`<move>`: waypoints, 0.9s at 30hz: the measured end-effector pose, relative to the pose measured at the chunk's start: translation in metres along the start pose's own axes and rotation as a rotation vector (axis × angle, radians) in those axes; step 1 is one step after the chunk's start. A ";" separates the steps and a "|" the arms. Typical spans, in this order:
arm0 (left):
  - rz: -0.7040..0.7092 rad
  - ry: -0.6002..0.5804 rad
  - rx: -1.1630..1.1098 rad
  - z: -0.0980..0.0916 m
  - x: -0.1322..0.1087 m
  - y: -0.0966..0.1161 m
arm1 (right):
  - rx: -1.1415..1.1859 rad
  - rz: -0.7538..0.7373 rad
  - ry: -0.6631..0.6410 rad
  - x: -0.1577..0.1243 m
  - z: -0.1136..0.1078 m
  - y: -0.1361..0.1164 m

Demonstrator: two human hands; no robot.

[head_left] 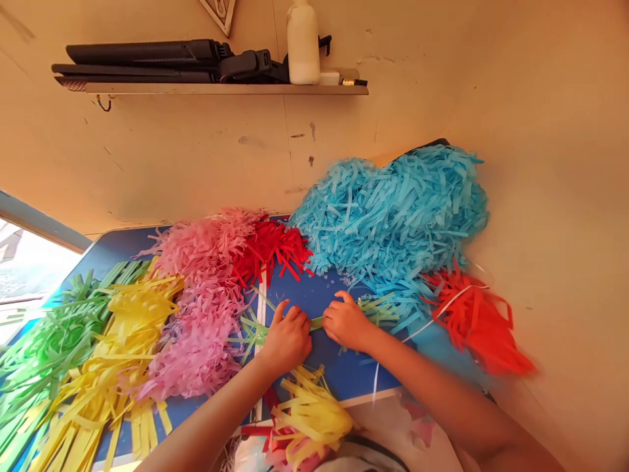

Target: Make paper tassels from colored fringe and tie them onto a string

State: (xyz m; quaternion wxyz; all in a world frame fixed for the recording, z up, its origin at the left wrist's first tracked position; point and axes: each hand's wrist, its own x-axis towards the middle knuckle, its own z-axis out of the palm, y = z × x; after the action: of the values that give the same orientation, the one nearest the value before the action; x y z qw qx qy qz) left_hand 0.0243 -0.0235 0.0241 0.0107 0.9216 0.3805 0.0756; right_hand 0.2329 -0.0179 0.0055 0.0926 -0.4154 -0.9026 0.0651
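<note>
Between my two hands runs a narrow twisted length of green fringed paper [317, 323], low over the blue table. My left hand [288, 336] is closed around it, its fingers curled. On the other side my right hand [346, 321] pinches the same piece with closed fingers. Loose green strips fan out past each hand, to the left and to the right. Just below, a yellow paper tassel [314, 410] lies near my lap, with red strips [258, 431] beside it. A thin white string [449, 301] crosses near my right forearm.
A large heap of blue fringe [398, 210] stands at the back right, red fringe [479, 321] beside it. Pink [206, 246], lilac [199, 341], yellow [132, 328] and green fringe [59, 328] cover the table's left [115, 244]. A wall shelf [226, 89] holds a white bottle [303, 44] and a black tripod [147, 56].
</note>
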 end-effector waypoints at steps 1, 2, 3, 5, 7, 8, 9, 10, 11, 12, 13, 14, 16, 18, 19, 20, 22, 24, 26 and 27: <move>-0.013 0.001 0.007 0.000 0.002 0.001 | 0.019 0.038 0.001 0.002 0.001 0.002; -0.026 0.002 0.014 0.000 0.004 0.002 | 0.032 0.073 0.005 0.004 0.001 0.004; -0.040 0.004 0.018 0.000 0.005 0.003 | 0.036 0.098 0.009 0.005 0.001 0.004; -0.066 0.015 0.017 0.002 0.006 0.002 | 0.036 0.120 0.015 0.007 0.000 0.003; -0.088 0.036 0.007 0.005 0.003 -0.001 | 0.041 0.118 0.018 0.005 -0.001 0.000; -0.092 0.050 -0.001 0.007 0.000 -0.002 | 0.044 0.115 0.019 0.004 -0.001 0.000; -0.094 0.065 -0.011 0.010 -0.004 -0.004 | 0.049 0.117 0.020 0.002 -0.001 0.000; -0.093 0.084 -0.023 0.012 -0.009 -0.007 | 0.056 0.126 0.021 -0.001 -0.001 0.002; -0.095 0.104 -0.041 0.015 -0.014 -0.009 | 0.066 0.142 0.023 -0.004 -0.001 0.004; -0.103 0.126 -0.061 0.018 -0.019 -0.011 | 0.078 0.162 0.026 -0.007 -0.001 0.008; -0.120 0.147 -0.082 0.020 -0.024 -0.014 | 0.093 0.181 0.028 -0.010 -0.002 0.011; -0.147 0.164 -0.105 0.021 -0.027 -0.016 | 0.107 0.197 0.030 -0.013 -0.002 0.015; -0.211 0.179 -0.151 0.021 -0.030 -0.018 | 0.135 0.221 0.032 -0.017 -0.004 0.020; -0.268 0.174 -0.188 0.018 -0.030 -0.020 | 0.161 0.243 0.033 -0.018 -0.004 0.022; -0.288 0.171 -0.198 0.017 -0.028 -0.020 | 0.173 0.258 0.034 -0.018 -0.004 0.022; -0.306 0.167 -0.198 0.016 -0.027 -0.020 | 0.185 0.277 0.036 -0.017 -0.003 0.022; -0.334 0.153 -0.176 0.016 -0.023 -0.020 | 0.204 0.323 0.040 -0.015 -0.001 0.021; -0.353 0.130 -0.145 0.016 -0.020 -0.021 | 0.224 0.367 0.039 -0.011 0.002 0.021; -0.355 0.103 -0.123 0.017 -0.016 -0.022 | 0.246 0.392 0.031 -0.008 0.004 0.024; -0.349 0.089 -0.116 0.016 -0.014 -0.023 | 0.255 0.399 0.024 -0.007 0.005 0.025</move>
State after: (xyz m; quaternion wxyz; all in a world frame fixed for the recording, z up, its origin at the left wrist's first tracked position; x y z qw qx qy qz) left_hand 0.0013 -0.0162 0.0043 0.0599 0.8351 0.5299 0.1350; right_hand 0.2546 -0.0073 -0.0049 0.1402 -0.5713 -0.7858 0.1907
